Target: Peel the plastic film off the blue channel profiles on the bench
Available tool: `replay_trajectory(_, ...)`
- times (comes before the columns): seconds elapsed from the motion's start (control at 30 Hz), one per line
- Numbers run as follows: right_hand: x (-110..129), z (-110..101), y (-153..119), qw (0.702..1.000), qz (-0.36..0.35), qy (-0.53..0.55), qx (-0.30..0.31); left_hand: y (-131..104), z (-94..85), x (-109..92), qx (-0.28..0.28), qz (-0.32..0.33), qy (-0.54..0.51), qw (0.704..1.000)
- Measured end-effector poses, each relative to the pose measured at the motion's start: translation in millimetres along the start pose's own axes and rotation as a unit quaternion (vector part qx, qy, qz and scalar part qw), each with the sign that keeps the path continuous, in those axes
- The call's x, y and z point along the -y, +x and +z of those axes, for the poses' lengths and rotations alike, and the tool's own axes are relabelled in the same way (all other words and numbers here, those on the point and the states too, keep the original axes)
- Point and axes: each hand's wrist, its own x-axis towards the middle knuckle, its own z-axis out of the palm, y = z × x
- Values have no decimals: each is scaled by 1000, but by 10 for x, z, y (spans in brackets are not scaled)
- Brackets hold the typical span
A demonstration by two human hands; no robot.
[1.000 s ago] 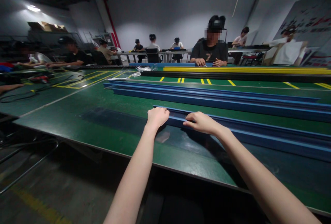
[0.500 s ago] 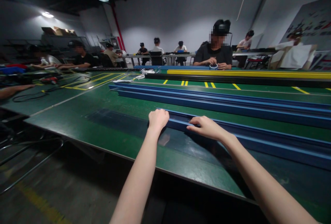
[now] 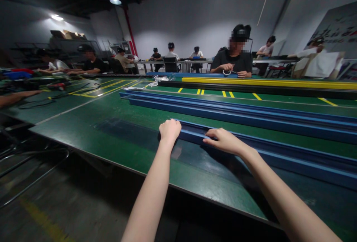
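Observation:
A long blue channel-shaped rail [image 3: 292,166] lies across the green table with its open trough facing up. At its left end my left hand [image 3: 170,130] is closed around the end, its fingertips hidden from me. Farther right along the same rail, my right hand [image 3: 223,140] holds the near wall, thumb on the outside and fingers curled over into the trough. Beneath the hands a dark, glossy see-through strip [image 3: 128,132] covers part of the tabletop. More blue rails [image 3: 223,113] lie just beyond, roughly parallel to the held one.
Past the blue rails are a black rail [image 3: 251,90] and a yellow rail [image 3: 267,83]. Clear plastic wrapping [image 3: 156,82] lies at their left end. Opposite me a co-worker [image 3: 232,61] handles a white ring-shaped item. The table edge [image 3: 111,162] runs close by my arms.
The view has shifted slightly, so the scene sits a little lower and to the right. Both hands keep their places on the rail. The co-worker's white ring has changed angle.

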Motion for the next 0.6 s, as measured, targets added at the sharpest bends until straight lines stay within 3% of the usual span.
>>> replay_trajectory(0.3,45,-16,36,999,-31,-7,16,5,-15,12,3,-12,-16,1000)
replay_trajectory(0.6,137,1,129,1000,-15,-10,22,32,13,36,5,-25,-23,999)
